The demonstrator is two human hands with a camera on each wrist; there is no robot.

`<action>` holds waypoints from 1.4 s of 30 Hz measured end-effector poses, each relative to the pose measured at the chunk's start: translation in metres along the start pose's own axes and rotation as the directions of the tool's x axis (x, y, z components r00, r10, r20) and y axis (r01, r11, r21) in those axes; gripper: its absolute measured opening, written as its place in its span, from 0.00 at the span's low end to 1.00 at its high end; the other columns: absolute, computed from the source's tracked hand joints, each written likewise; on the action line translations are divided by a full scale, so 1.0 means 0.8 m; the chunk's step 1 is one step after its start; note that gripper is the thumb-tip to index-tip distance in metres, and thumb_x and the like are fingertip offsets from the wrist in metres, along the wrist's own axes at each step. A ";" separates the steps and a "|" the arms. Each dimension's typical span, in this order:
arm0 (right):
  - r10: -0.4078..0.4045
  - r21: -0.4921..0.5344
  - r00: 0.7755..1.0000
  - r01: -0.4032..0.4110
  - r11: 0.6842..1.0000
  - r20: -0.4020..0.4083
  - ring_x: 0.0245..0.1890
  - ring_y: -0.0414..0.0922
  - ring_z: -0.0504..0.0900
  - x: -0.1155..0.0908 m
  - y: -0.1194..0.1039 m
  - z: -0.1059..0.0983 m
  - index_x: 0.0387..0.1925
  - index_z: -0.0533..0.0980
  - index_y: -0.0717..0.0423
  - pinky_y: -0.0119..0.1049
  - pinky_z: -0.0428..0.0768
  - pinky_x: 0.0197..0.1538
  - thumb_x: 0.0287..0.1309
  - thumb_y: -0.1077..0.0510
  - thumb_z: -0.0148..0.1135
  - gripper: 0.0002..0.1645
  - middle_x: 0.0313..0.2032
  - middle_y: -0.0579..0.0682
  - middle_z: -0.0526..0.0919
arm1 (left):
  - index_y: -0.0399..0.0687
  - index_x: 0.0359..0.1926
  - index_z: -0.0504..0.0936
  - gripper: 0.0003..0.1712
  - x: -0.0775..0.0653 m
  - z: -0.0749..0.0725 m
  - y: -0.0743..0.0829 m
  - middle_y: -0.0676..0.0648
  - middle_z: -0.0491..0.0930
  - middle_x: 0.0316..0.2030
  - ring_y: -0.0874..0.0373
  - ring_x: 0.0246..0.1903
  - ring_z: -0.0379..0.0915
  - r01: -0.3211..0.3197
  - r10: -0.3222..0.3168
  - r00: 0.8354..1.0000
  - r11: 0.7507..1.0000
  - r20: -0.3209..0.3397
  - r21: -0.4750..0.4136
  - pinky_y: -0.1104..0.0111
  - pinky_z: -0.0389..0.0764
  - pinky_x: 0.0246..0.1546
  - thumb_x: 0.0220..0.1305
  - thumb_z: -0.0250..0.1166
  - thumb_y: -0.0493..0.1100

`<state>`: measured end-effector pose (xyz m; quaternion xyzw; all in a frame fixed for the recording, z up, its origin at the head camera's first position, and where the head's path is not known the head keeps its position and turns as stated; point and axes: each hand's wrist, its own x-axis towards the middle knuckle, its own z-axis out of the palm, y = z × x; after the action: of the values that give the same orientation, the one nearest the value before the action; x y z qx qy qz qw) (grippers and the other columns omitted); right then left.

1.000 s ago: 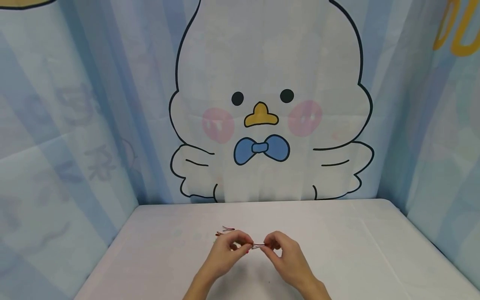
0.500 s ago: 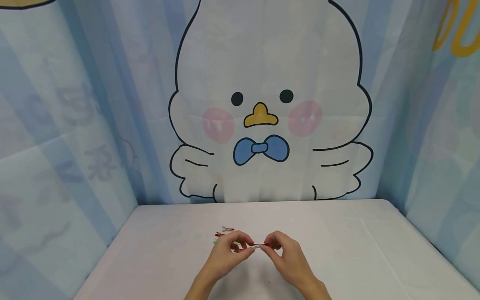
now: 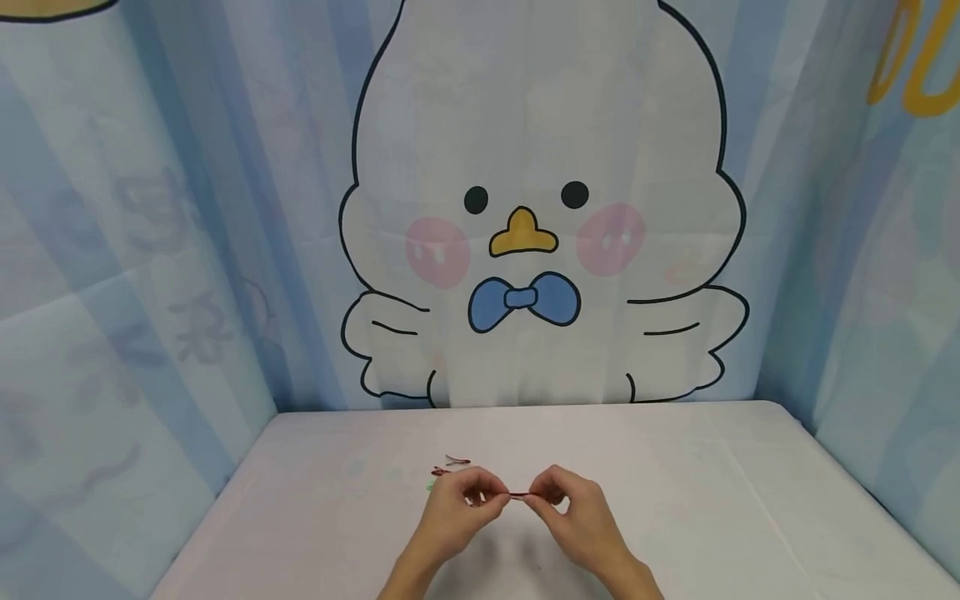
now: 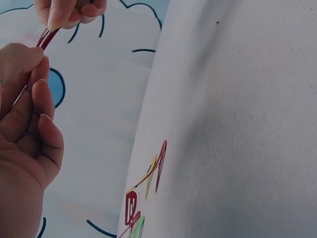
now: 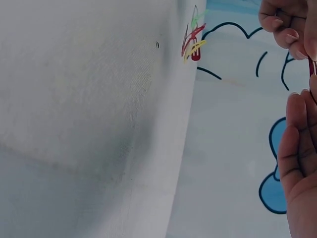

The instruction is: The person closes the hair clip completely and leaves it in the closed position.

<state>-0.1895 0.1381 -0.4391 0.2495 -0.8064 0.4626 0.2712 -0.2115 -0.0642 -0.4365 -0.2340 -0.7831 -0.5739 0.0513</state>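
A dark red snap hair clip [image 3: 519,496] spans the small gap between both hands, raised over the white table. My left hand [image 3: 459,512] pinches one end of it between thumb and index finger. At the other end, the thumb and fingertips of my right hand [image 3: 573,517] pinch it. In the left wrist view, slots show in the middle of the red clip [image 4: 47,38]; its ends are hidden under the fingertips. Seen from the head, its two layers lie close together as one thin line.
Several snap hair clips in red, yellow and green lie in a loose group on the table [image 3: 712,500]. One red clip [image 4: 131,207] lies there beside a green clip [image 4: 140,225]. A printed cloth backdrop [image 3: 525,358] stands behind the table's far edge.
The clip's two layers stood apart earlier and now lie together. The left thumb has shifted along it slightly; both hands otherwise keep nearly the same place.
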 end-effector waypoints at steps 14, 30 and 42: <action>0.040 -0.033 0.999 -0.041 0.999 -0.006 0.25 0.32 0.75 0.005 0.000 0.008 0.27 0.78 0.49 0.37 0.79 0.30 0.48 0.73 0.75 0.17 0.25 0.33 0.79 | 0.47 0.31 0.86 0.07 0.003 0.007 0.000 0.58 0.81 0.26 0.64 0.27 0.75 -0.005 0.014 0.996 0.995 -0.090 0.098 0.70 0.77 0.31 0.57 0.71 0.30; -0.142 -0.186 0.989 0.145 0.972 0.030 0.29 0.32 0.76 0.006 0.009 0.006 0.34 0.79 0.49 0.34 0.79 0.31 0.44 0.72 0.78 0.20 0.29 0.35 0.78 | 0.48 0.32 0.86 0.06 0.007 0.010 0.000 0.57 0.81 0.26 0.63 0.27 0.75 0.065 -0.057 0.993 0.995 -0.100 0.073 0.70 0.75 0.32 0.58 0.71 0.32; -0.244 -0.292 0.969 0.241 0.925 0.028 0.29 0.32 0.73 0.005 0.009 0.001 0.34 0.78 0.51 0.29 0.75 0.32 0.39 0.71 0.80 0.23 0.30 0.36 0.76 | 0.46 0.34 0.86 0.04 0.007 0.013 -0.001 0.56 0.81 0.28 0.63 0.28 0.73 0.041 -0.038 0.996 0.998 -0.082 0.041 0.71 0.74 0.31 0.59 0.72 0.34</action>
<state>-0.1975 0.1401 -0.4410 0.3022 -0.8279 0.3017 0.3636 -0.2149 -0.0533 -0.4389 -0.1938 -0.7968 -0.5671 0.0766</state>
